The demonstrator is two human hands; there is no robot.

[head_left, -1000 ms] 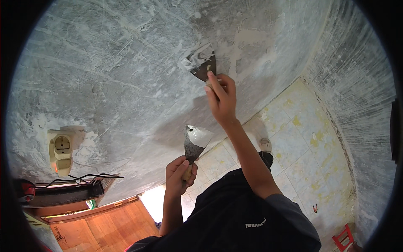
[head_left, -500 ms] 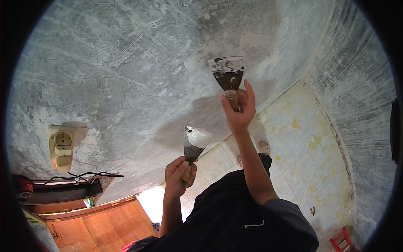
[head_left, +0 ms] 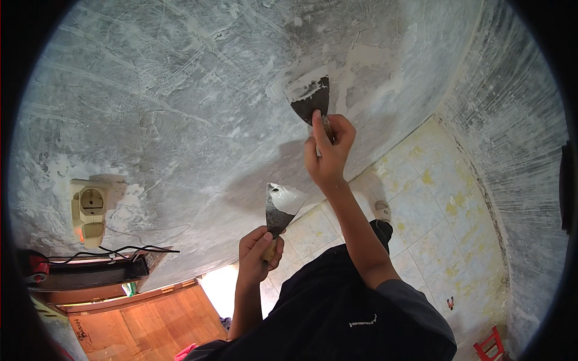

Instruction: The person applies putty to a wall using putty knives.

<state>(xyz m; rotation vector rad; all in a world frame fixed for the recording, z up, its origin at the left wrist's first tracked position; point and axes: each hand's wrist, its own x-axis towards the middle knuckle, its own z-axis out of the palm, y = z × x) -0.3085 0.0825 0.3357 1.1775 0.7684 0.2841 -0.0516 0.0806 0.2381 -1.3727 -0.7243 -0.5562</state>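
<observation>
My right hand (head_left: 329,150) is closed round the handle of a putty knife (head_left: 310,99), its index finger lying along the base of the blade. White filler coats that blade's wide end, which lies at the grey, patchy wall (head_left: 198,108). Lower and to the left, my left hand (head_left: 259,256) grips a second putty knife (head_left: 282,204) by its wooden handle. A thick white lump of filler sits on its upturned blade, held out in front of the wall. Whether the right blade presses on the wall I cannot tell exactly.
A cream power socket (head_left: 91,204) with a plug below it is on the wall at left. Black cables (head_left: 114,256) run over a dark ledge above a wooden cabinet (head_left: 150,325). Pale, stained floor tiles (head_left: 421,222) stretch to the right, with a red stool (head_left: 490,344) at lower right.
My right hand has turned and shifted slightly left, tilting its putty knife leftward, and the index finger now lies against the blade. My left hand has hardly moved.
</observation>
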